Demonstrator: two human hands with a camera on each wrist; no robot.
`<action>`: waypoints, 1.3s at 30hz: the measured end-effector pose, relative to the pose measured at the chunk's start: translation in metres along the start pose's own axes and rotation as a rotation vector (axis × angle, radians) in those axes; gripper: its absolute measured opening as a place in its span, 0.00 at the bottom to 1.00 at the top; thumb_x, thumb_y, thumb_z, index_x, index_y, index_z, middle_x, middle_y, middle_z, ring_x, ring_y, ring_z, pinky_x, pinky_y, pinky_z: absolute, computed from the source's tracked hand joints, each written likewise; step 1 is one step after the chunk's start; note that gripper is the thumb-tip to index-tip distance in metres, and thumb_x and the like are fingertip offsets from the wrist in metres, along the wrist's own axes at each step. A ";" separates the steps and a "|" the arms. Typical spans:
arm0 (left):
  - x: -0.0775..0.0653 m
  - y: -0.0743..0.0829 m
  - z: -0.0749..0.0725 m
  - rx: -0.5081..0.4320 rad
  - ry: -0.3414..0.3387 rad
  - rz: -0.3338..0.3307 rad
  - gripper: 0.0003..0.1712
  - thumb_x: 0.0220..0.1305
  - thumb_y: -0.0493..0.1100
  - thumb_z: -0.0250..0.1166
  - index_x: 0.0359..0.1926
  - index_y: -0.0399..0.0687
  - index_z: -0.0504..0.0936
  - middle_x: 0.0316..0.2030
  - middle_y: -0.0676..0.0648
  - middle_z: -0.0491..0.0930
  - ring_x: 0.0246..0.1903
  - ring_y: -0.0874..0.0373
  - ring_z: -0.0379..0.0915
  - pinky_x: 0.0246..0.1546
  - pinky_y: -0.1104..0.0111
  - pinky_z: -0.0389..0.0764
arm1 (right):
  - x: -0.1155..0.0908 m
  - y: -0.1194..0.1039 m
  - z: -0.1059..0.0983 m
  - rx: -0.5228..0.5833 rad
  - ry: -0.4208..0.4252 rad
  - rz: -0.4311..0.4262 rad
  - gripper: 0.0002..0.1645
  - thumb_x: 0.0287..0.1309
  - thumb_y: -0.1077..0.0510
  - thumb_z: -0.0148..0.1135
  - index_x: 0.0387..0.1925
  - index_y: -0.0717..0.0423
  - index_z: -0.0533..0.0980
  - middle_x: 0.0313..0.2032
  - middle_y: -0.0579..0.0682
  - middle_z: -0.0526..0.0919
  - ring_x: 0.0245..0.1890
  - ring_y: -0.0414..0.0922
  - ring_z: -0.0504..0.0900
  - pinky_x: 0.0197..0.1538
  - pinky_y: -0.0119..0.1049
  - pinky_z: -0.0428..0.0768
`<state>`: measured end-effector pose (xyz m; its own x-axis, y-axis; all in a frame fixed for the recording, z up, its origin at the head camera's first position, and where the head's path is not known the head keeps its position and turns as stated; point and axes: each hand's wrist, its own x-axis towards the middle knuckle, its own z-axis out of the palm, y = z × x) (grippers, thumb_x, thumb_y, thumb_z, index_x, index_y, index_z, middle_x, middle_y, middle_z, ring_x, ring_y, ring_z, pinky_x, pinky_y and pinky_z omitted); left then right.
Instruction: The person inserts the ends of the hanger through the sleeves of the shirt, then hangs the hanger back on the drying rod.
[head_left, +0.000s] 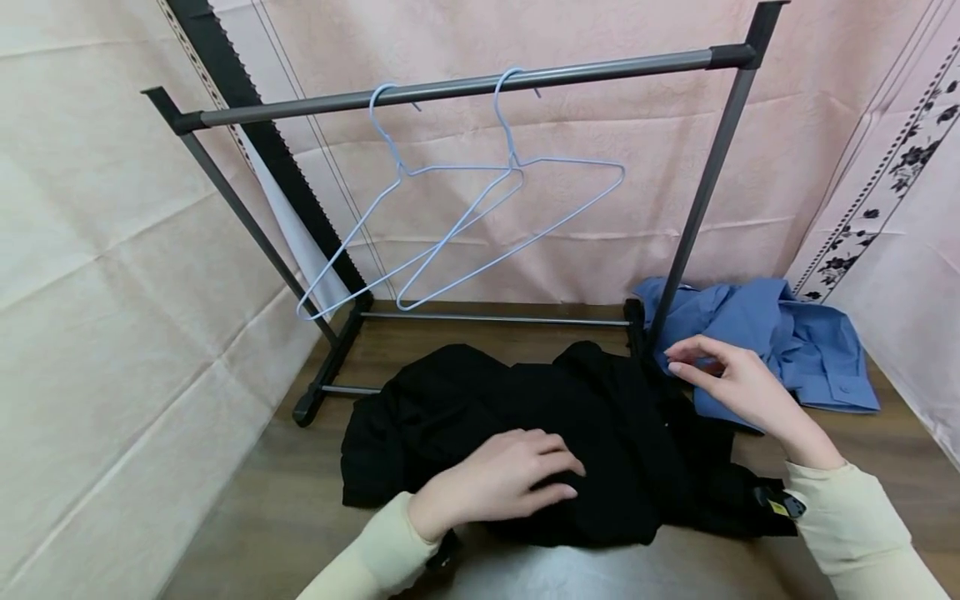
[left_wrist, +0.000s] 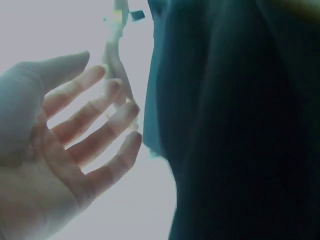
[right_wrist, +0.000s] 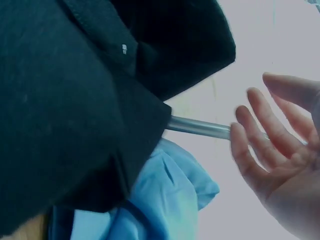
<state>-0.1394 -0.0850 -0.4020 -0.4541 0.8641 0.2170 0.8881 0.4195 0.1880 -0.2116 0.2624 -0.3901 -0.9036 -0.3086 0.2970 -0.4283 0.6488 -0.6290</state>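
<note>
A crumpled black garment (head_left: 525, 417) lies in front of the rack, with folds and a sleeve-like end spreading to the right. Over its near middle is my left hand (head_left: 502, 475), fingers spread and loosely bent. The left wrist view shows that hand (left_wrist: 85, 125) apart from the dark cloth (left_wrist: 225, 120), its palm bare. My right hand (head_left: 727, 383) hovers beside the rack's right post, fingers gently bent. In the right wrist view nothing sits in this hand (right_wrist: 280, 145); the black cloth (right_wrist: 65, 110) is across from it. Behind it lies a folded blue shirt (head_left: 772, 333).
A dark metal clothes rack (head_left: 450, 90) stands at the back, with two light-blue wire hangers (head_left: 442, 237) (head_left: 517, 167) hooked on its bar. Its lower rail (head_left: 495, 318) runs behind the black garment. Pale patterned curtains (head_left: 112, 250) enclose the wooden surface (head_left: 247, 500).
</note>
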 end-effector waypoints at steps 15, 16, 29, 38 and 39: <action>0.046 0.030 0.066 0.127 -0.045 0.008 0.21 0.73 0.62 0.58 0.58 0.61 0.81 0.49 0.61 0.78 0.44 0.69 0.74 0.38 0.82 0.71 | 0.027 0.023 0.039 0.044 -0.233 -0.040 0.31 0.67 0.64 0.63 0.69 0.52 0.69 0.58 0.59 0.78 0.56 0.57 0.77 0.49 0.51 0.75; 0.047 0.030 0.069 0.136 -0.076 -0.006 0.23 0.72 0.63 0.58 0.60 0.61 0.80 0.50 0.60 0.78 0.44 0.69 0.74 0.37 0.82 0.72 | 0.028 0.025 0.042 0.047 -0.251 -0.047 0.31 0.67 0.64 0.63 0.69 0.51 0.69 0.58 0.59 0.78 0.55 0.56 0.77 0.49 0.51 0.75; 0.054 0.032 0.078 0.199 -0.274 -0.027 0.11 0.65 0.52 0.69 0.48 0.66 0.85 0.39 0.63 0.78 0.34 0.70 0.71 0.23 0.80 0.66 | 0.029 0.028 0.058 -0.068 -0.274 0.009 0.17 0.66 0.62 0.64 0.55 0.62 0.79 0.41 0.54 0.86 0.34 0.45 0.82 0.38 0.44 0.78; 0.046 0.010 0.047 -0.036 -0.131 -0.163 0.07 0.69 0.41 0.65 0.45 0.59 0.83 0.40 0.62 0.79 0.32 0.75 0.71 0.26 0.82 0.69 | 0.033 0.031 0.043 -0.063 -0.178 0.129 0.20 0.68 0.60 0.61 0.58 0.65 0.76 0.39 0.56 0.84 0.23 0.44 0.73 0.30 0.40 0.72; 0.044 0.007 0.040 -0.057 -0.096 -0.174 0.07 0.68 0.40 0.65 0.45 0.58 0.82 0.40 0.61 0.79 0.31 0.75 0.70 0.27 0.82 0.69 | 0.034 0.031 0.040 -0.060 -0.163 0.131 0.21 0.69 0.59 0.60 0.59 0.65 0.75 0.40 0.57 0.83 0.23 0.45 0.73 0.31 0.41 0.72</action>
<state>-0.1502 -0.0329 -0.4295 -0.5889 0.8038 0.0843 0.7901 0.5507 0.2691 -0.2554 0.2444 -0.4283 -0.9415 -0.3239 0.0927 -0.3109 0.7292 -0.6096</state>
